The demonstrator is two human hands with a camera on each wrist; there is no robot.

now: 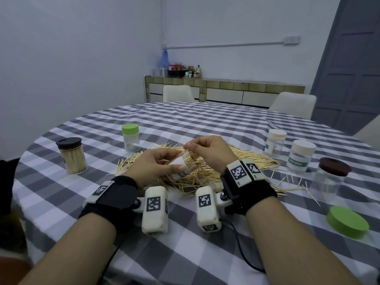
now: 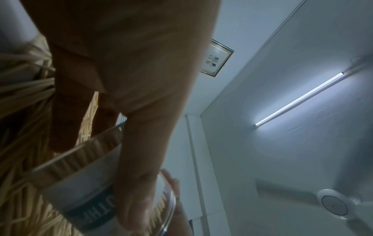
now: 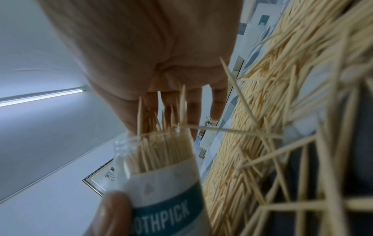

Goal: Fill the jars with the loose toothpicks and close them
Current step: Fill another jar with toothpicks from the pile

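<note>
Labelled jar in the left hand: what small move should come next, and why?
Probably the right hand should push the protruding toothpicks down into the labelled jar, which the left hand holds tilted. Several tips stick out past its open mouth, so no lid would seat yet.

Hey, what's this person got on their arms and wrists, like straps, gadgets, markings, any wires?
Both forearms are bare, with no sleeves. Each wrist wears a wide black wrist strap carrying off-white blocks printed with black-and-white square code markers. An off-white rounded camera pod, also marked with codes, hangs off each strap on a small bracket. A thin black cable trails from the right pod across the checked tablecloth.
</note>
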